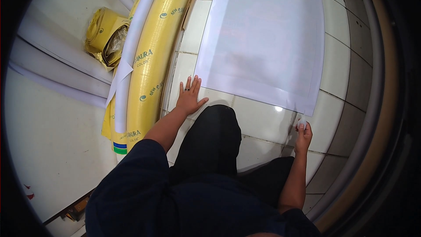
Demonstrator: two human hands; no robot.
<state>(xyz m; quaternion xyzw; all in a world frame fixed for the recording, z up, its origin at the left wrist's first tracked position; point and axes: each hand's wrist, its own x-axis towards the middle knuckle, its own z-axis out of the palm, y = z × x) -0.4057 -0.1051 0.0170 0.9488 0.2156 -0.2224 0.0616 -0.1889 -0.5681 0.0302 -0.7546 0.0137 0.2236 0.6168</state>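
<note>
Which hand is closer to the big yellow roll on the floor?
The left. The left hand lies flat on the white tiles just right of the yellow roll, not touching it. The right hand is far off to the right, at the white sheet's near corner.

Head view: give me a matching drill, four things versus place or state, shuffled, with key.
Things:
1. left hand
2. right hand
3. white sheet
4. yellow roll

Place or state:
A. lies along the left side of the tiles, wrapped in plastic
B. pinches the sheet's near right corner
C. spread flat on the tiled floor
D. pressed flat on a tile, fingers spread, by the sheet's near left corner

Pairs: 1-D, 2-B, 3-C, 4-A
</note>
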